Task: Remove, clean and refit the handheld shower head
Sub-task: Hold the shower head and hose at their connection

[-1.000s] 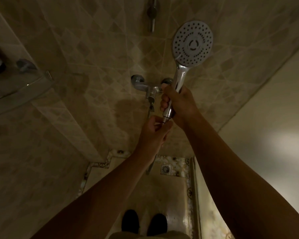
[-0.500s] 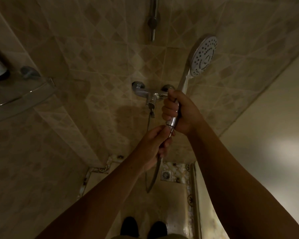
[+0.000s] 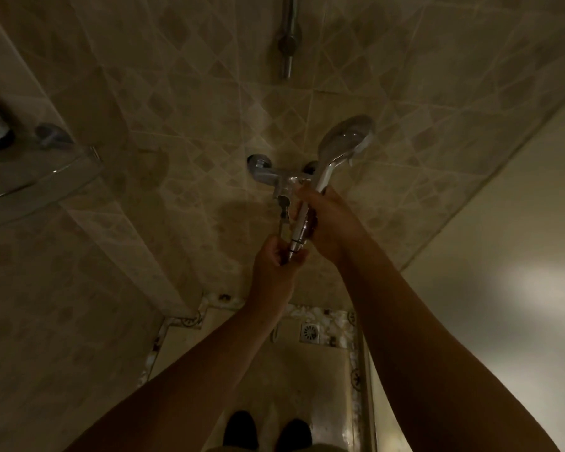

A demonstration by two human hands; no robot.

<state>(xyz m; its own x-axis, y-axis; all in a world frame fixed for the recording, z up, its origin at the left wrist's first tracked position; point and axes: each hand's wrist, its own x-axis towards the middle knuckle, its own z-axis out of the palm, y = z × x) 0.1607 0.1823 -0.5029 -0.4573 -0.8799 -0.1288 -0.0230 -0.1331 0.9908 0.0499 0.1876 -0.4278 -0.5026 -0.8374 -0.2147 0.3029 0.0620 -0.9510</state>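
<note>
The chrome handheld shower head (image 3: 343, 140) points up and away, its shiny back toward me and its nozzle face hidden. My right hand (image 3: 330, 223) is wrapped around its handle. Just below, my left hand (image 3: 276, 265) pinches the hose nut (image 3: 296, 244) at the bottom end of the handle. The hose itself is mostly hidden behind my left hand and arm. Both hands are in front of the chrome mixer tap (image 3: 274, 176) on the tiled wall.
A riser rail end and bracket (image 3: 287, 40) hang on the wall above. A glass corner shelf (image 3: 36, 184) sticks out at the left. A floor drain (image 3: 310, 331) lies below, near a pale wall or door (image 3: 503, 256) at the right. My shoes (image 3: 268, 432) stand on the floor.
The shower head has turned about its handle: its nozzle face pointed at me, then sideways, and now faces away. Both hands sit lower in view and the left hand stays at the hose nut.
</note>
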